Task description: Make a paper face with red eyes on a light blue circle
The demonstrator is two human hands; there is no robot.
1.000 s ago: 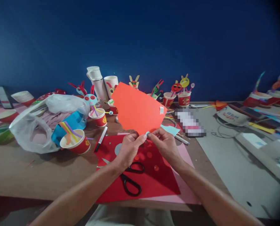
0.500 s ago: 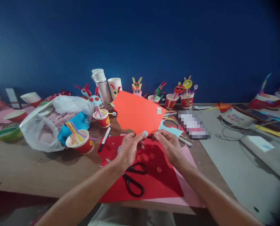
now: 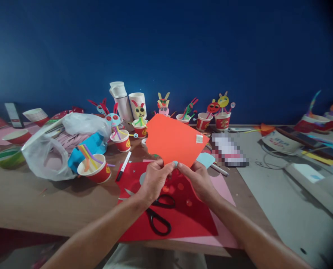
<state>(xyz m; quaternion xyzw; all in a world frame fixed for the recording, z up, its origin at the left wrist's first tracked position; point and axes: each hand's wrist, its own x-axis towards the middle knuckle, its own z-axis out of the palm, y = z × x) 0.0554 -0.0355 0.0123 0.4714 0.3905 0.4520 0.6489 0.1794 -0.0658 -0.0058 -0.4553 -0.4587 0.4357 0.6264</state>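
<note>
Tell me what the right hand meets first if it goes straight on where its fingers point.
The right hand, pointing up-left, would first meet the small pale disc at the lower edge of the orange sheet, then probably the left hand; depth is unclear.

Bare left hand (image 3: 154,180) and right hand (image 3: 197,180), forearms (image 3: 104,231) uncovered, pale clothing (image 3: 155,258) below.

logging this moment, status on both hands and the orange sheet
Left hand, right hand: both grips pinched on orange sheet at its lower edge. Sheet held up, small pale disc between the two grips. Scissors on red sheet below the hands.
</note>
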